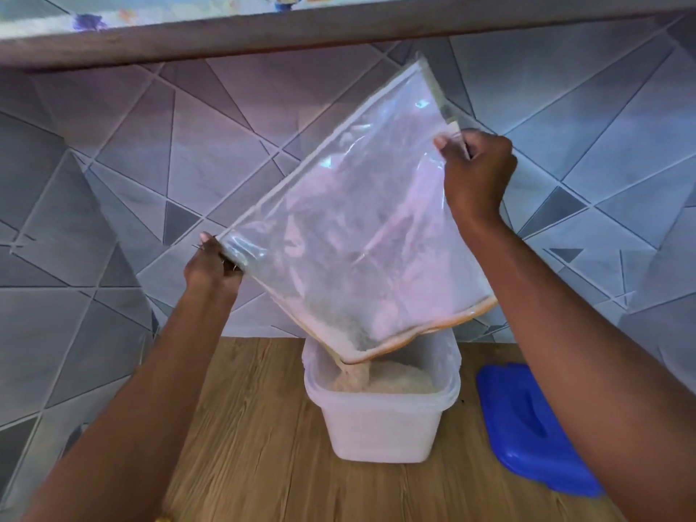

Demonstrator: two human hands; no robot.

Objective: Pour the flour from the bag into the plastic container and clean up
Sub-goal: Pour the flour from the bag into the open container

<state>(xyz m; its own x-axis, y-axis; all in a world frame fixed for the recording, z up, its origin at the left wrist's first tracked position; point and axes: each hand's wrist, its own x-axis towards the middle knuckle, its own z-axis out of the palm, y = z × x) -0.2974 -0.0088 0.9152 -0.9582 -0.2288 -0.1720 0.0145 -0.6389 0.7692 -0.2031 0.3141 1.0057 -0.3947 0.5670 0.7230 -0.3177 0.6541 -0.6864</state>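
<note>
The bag (354,227) is held tilted at the centre of the frame, its long axis running from the upper right down to its low corner, which hangs just above the container's (380,420) left rim. A thin stream of flour (354,374) is being let fall from that corner onto the heap inside. The upper right edge is pinched by the right hand (478,175); the left edge is clamped by the left hand (212,263), the nearer one to the container. Little flour appears to be left, so a steeper lift from the right is likely called for. A blue lid (534,427) lies on the surface (256,427), lower right.
</note>
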